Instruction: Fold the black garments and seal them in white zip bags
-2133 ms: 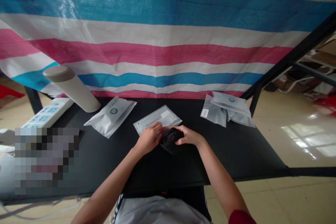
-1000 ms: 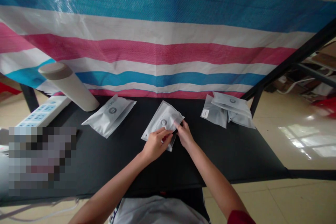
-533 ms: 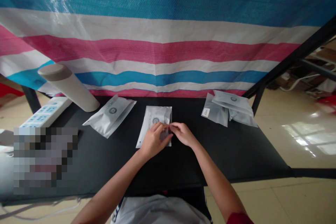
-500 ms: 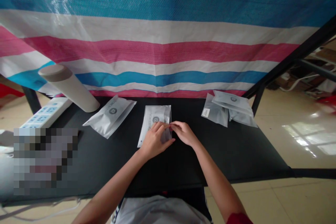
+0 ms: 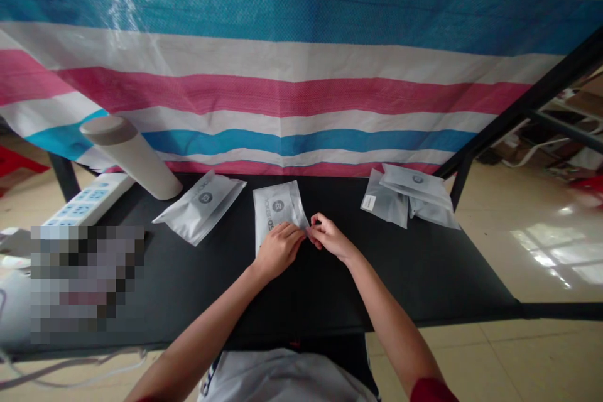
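A frosted plastic zip bag [image 5: 279, 201] with a dark round logo and lettering lies at the middle of the black table, slightly turned. My left hand [image 5: 280, 248] covers its near right part, fingers closed on the bag's edge. Right beside it, my right hand [image 5: 327, 239] pinches the bag's right edge near the lower corner, thumb against fingers. The two sets of fingertips almost meet there. My left hand hides the near end of the bag, and what is inside it cannot be made out.
Another frosted bag [image 5: 200, 206] lies to the left, and several more bags [image 5: 417, 191] overlap at the right. A white bottle [image 5: 136, 157] with a grey cap, a power strip [image 5: 87, 204] and a pixelated patch [image 5: 87, 286] occupy the left side. Behind hangs a striped tarp [image 5: 282, 94].
The bag has turned on the table, its far edge now slanting. My left fingers have drawn together at the bag's right edge, and my right hand has shifted slightly nearer me.
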Demonstrator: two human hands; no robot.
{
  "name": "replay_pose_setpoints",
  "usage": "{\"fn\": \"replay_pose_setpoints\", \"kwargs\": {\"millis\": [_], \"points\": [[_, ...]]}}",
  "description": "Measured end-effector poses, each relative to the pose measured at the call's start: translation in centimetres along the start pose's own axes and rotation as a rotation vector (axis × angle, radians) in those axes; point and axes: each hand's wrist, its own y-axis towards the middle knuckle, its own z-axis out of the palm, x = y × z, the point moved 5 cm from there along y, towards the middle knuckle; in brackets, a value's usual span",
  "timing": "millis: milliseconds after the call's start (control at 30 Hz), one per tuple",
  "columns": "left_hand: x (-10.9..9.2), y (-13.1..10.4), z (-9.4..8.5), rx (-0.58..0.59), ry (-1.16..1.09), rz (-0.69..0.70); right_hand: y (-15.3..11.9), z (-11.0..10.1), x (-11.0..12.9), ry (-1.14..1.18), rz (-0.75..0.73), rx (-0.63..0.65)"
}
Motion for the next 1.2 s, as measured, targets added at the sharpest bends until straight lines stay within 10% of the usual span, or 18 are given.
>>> {"fn": "replay_pose_setpoints", "kwargs": {"millis": [633, 1000, 1200], "points": [[-0.5, -1.0, -0.9, -0.168, 0.122, 0.12, 0.0, 1.6, 0.2, 0.014, -0.015, -0.019], [-8.5, -6.4, -2.1, -0.194, -0.019, 0.269, 1.1, -0.9, -1.5, -0.165, -0.057, -0.225], [-8.1, -9.3, -2.4, -0.101, -0.051, 0.196, 1.2, -2.2, -1.0, -0.333, -0.179, -0.419]]}}
